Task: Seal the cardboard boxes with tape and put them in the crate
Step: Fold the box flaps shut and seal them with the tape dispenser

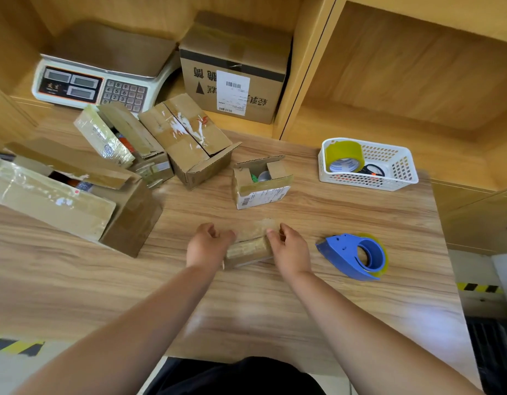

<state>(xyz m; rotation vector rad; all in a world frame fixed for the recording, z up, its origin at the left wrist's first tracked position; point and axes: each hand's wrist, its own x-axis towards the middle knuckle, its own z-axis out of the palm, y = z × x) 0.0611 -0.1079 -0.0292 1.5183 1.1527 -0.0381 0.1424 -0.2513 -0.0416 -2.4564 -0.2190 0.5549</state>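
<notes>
A small flat cardboard box (248, 246) wrapped in tape lies on the wooden table between my hands. My left hand (208, 243) grips its left end and my right hand (289, 248) grips its right end, fingers curled over the top edge. A blue tape dispenser (353, 256) with yellowish tape lies on its side just right of my right hand. Behind the box stands a small open box (260, 182) with a label. Further left are several open cardboard boxes, among them a medium one (191, 141) and a large one (66, 195). No crate is visible.
A white basket (400, 169) at the back right holds a tape roll (345, 156) and scissors. A weighing scale (92, 78) and a sealed carton (232, 72) sit in the back shelf. The table's right edge runs near the dispenser.
</notes>
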